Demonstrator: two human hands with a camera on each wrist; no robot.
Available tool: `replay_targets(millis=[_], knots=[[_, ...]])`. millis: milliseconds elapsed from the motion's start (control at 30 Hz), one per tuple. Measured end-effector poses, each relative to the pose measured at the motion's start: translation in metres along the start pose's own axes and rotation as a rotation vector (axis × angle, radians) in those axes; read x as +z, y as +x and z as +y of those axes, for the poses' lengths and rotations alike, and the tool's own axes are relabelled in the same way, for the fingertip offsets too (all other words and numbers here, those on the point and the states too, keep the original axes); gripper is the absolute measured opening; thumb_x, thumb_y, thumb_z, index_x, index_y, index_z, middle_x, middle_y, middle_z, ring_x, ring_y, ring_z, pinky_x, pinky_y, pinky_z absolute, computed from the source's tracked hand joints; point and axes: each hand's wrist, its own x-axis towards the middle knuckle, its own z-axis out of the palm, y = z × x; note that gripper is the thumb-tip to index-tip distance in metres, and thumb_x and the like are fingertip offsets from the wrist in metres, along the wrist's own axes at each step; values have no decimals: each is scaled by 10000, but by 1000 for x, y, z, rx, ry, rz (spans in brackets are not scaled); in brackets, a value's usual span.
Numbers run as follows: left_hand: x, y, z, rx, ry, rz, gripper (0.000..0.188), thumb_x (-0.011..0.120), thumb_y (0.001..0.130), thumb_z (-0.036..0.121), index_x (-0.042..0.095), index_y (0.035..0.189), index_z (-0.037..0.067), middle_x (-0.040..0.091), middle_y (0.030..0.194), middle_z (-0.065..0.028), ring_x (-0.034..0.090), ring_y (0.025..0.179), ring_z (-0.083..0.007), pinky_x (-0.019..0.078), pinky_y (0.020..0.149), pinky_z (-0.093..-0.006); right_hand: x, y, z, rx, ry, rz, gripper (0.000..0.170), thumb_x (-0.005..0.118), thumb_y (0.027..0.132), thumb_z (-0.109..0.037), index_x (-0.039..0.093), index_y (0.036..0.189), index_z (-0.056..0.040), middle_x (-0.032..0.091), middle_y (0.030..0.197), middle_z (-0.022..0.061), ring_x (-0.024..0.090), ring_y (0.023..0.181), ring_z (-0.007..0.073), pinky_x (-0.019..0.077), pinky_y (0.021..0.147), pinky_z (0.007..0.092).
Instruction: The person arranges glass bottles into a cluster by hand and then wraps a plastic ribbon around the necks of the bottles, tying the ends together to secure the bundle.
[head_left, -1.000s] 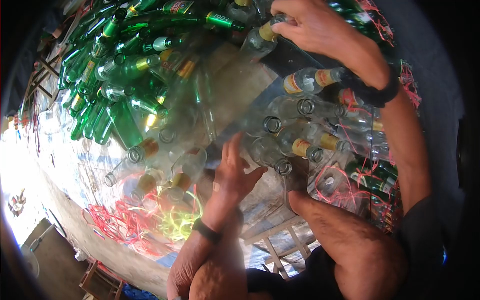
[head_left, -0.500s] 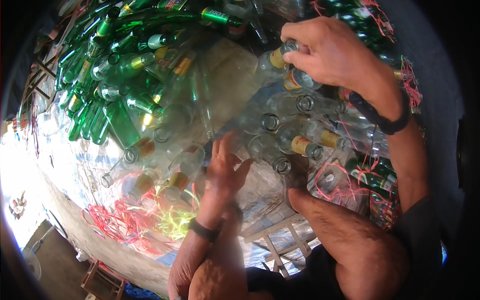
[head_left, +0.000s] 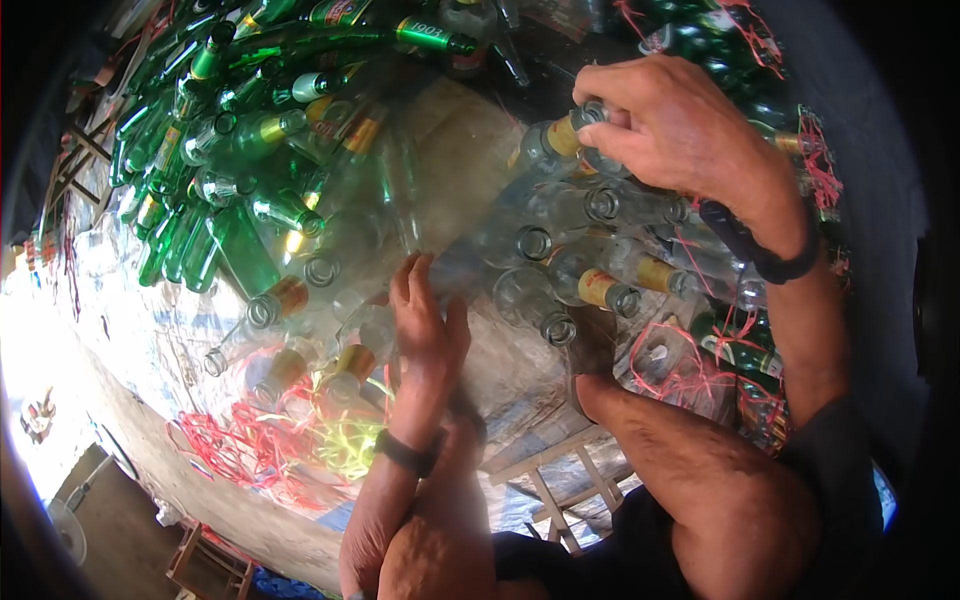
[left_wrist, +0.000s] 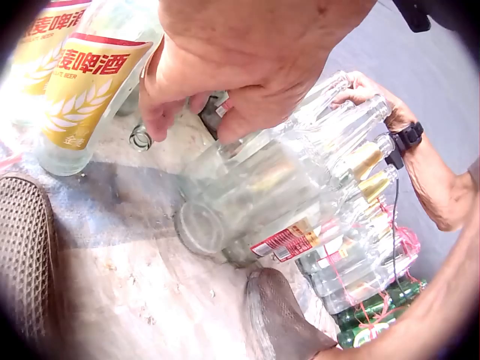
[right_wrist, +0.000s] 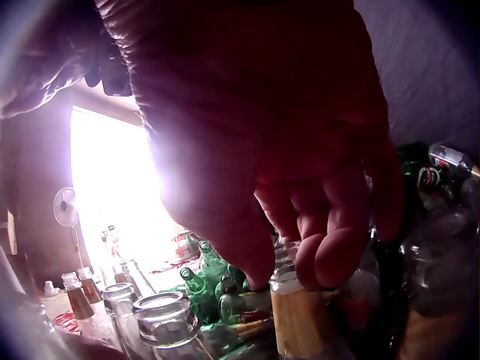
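My right hand (head_left: pixel 690 135) pinches the neck of a clear bottle with a gold neck label (head_left: pixel 562 138), at the back of a group of standing clear bottles (head_left: pixel 555 322). The right wrist view shows thumb and fingertips round the mouth of that bottle (right_wrist: pixel 296 319). My left hand (head_left: pixel 425 335) is between this group and the clear bottles at the left (head_left: pixel 375 330), its fingers loosely extended. In the left wrist view the left hand (left_wrist: pixel 240 75) hangs above the floor beside clear bottles (left_wrist: pixel 255 191), with no object visibly held.
Many green bottles (head_left: pixel 240 250) lie piled at the back left. Pink ribbon (head_left: pixel 240 440) and yellow ribbon (head_left: pixel 350 440) lie at the front left. More ribbon-tied bottles (head_left: pixel 740 350) are at the right. A small wooden frame (head_left: pixel 545 490) lies between the legs, and a shoe (left_wrist: pixel 281 315) touches the bottle group.
My right hand has moved the clear bottle rightward and toward me, up to the standing group. My left hand has shifted a little left, toward the left bottles.
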Motion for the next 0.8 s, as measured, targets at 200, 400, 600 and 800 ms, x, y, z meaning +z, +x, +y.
replay_targets(millis=[200,400,600,800], knots=[[6,2,-1,20,51,38,600,639,830,15,476,1407,26,433,1453,-274,436,1299,-479,377,1098,-540,-2,-5,8,92,126,-84,273,698,792,-208,667,985,-17,660,746,161,666,769,391,519,711,463],[10,8,2,-26,139,64,562,639,878,38,474,1415,11,421,1466,-291,425,1347,-471,331,1143,-535,10,-14,30,-75,168,66,323,736,808,-257,652,988,-3,656,754,138,666,742,336,513,693,423],[23,10,-19,-13,174,60,545,627,910,64,449,1421,-4,435,1442,-320,452,1322,-490,359,1124,-532,18,-38,75,141,413,331,293,594,1028,-272,685,1115,-7,683,822,33,637,752,117,503,687,282],[28,18,-28,-158,36,31,544,585,898,69,438,1413,-32,489,1377,-328,480,1288,-475,383,1094,-504,67,-69,102,517,702,316,258,571,995,-119,667,1215,-25,685,930,55,639,851,117,522,730,286]])
